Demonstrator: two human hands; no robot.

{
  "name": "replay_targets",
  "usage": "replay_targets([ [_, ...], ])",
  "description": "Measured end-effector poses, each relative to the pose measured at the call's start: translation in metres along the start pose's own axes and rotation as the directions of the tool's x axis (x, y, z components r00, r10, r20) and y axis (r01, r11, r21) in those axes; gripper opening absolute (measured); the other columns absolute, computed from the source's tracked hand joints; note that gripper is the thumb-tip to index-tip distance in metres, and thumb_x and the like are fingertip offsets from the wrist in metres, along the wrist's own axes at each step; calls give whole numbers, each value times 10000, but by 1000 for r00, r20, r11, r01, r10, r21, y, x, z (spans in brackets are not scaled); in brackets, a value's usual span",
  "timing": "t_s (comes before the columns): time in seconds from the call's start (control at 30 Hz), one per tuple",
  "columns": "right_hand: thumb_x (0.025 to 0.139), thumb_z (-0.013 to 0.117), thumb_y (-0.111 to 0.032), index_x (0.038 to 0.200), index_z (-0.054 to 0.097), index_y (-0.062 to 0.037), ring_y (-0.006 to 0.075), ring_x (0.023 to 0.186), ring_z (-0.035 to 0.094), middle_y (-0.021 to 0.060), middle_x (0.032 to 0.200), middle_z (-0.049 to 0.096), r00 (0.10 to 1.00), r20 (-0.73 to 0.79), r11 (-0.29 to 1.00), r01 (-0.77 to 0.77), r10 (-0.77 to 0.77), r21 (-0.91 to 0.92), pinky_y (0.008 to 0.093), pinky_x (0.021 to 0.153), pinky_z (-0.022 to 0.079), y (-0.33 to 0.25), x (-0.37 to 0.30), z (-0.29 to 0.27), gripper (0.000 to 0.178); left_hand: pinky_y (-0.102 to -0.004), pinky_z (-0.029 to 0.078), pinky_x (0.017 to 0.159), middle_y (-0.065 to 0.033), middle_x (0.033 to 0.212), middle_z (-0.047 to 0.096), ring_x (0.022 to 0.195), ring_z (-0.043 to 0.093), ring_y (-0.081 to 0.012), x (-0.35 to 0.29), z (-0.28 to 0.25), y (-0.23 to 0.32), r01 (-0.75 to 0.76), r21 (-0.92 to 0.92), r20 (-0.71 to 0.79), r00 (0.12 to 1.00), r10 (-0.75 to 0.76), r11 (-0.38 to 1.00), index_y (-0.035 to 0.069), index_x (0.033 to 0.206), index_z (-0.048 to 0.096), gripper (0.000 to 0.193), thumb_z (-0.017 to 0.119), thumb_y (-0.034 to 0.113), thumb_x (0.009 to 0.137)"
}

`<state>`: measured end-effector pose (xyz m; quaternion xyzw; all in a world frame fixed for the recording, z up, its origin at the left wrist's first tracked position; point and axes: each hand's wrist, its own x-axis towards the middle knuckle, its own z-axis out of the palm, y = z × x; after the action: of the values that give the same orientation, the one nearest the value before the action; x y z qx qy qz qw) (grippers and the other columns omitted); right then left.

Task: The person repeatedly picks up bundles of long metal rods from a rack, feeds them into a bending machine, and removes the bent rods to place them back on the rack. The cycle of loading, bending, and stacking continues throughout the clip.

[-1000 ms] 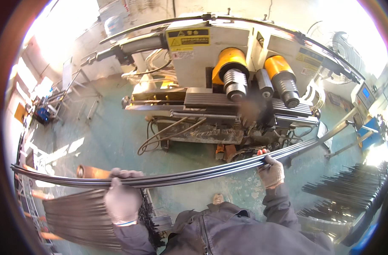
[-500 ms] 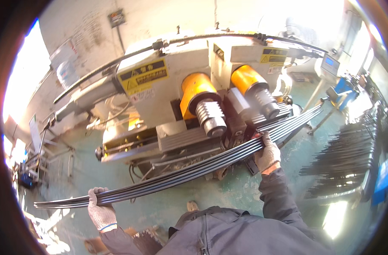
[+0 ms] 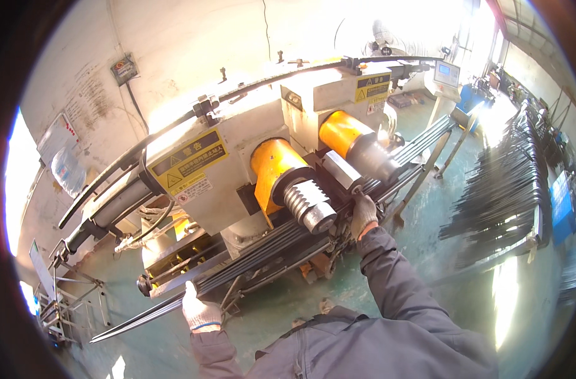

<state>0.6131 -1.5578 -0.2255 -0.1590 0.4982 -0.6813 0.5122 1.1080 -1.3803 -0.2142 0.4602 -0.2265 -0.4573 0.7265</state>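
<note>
A bundle of long, thin dark metal rods [image 3: 253, 259] slants across the front of a machine, passing beneath its two spindles. My left hand [image 3: 201, 311], in a white knit glove, grips the bundle toward its lower left end, thumb up. Farther right, my gloved right hand [image 3: 364, 216] is closed at the rods just below the machine's middle; its fingers are partly hidden. Left of that hand is a ridged metal spindle [image 3: 308, 205] with an orange housing [image 3: 273, 163]. A second spindle [image 3: 379, 163], blurred, sits beyond it with its own orange housing [image 3: 342, 132].
A large pile of dark rods [image 3: 499, 189] lies on a rack at the right. A control box [image 3: 446, 73] with a small screen stands at the back right. Metal frames [image 3: 64, 303] stand at the left. A grey cylinder [image 3: 111, 208] juts from the machine's left side.
Both hands have carried the rods forward, from in front of the machine to under the spindles. My left hand has moved right, my right hand slightly left. The view has shifted.
</note>
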Motion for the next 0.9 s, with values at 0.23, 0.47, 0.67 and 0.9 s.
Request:
replay_targets([
  [0.23,907,731,-20,1325,676,-31,409,992,768,209,1030,780,827,321,298,485,-461,-822,453,842,607,58,75,-42,422,-639,500,1245,-235,1465,669,1365,648,-445,20,-36,17,130,-366,59,991,-117,922,-19,1467,587,410,640,231,1147],
  [0.47,1146,613,-511,1047,698,15,224,641,636,94,757,632,815,111,475,436,-569,-765,406,599,488,45,37,-26,542,-556,534,1234,-203,1372,714,1292,699,-362,32,-54,20,16,-334,-132,989,-64,942,7,1414,641,330,573,234,1185],
  [0.67,1152,621,-571,968,707,-40,167,550,543,22,695,591,988,-132,997,73,-76,-22,359,529,415,1,-24,15,568,-518,529,1213,-208,1405,711,1336,672,-355,9,24,-22,79,-239,133,990,-48,968,-70,1476,636,479,532,308,1200],
  [0.9,1184,603,-528,1196,779,34,135,979,611,0,1069,745,979,-64,954,173,-194,-246,339,930,504,6,-39,-39,590,-540,575,1175,-188,1339,733,1273,714,-336,32,-16,11,-61,-208,-230,973,12,976,-37,1353,675,358,508,240,1201],
])
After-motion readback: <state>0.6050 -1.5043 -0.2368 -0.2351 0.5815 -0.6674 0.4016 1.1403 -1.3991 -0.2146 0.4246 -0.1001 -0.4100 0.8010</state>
